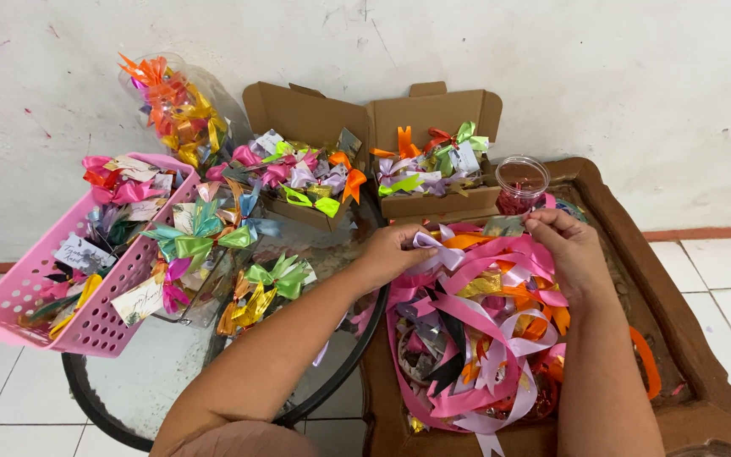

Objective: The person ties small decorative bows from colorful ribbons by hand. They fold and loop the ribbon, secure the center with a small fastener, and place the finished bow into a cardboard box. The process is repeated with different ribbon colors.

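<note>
Both hands pinched ribbons above the ribbon pile (475,338): left hand (391,254) a lilac bow (437,250), right hand (570,250) a strip (502,226).

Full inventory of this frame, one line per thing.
ribbon pile: one heap, mostly pink with orange, lilac, black; on the wooden tray
wooden tray: one, brown; right
cardboard boxes: two, brown, open, filled with bows; against the wall
jar: one, clear, red contents; beside the right box
pink basket: one, holding bows and tags; left, on the glass table
glass table: one, round, black rim
clear bag: one, orange and yellow bows; back left
loose bows: several, green, yellow; on the table
left hand: on a lilac bow
right hand: pinching ribbon
</note>
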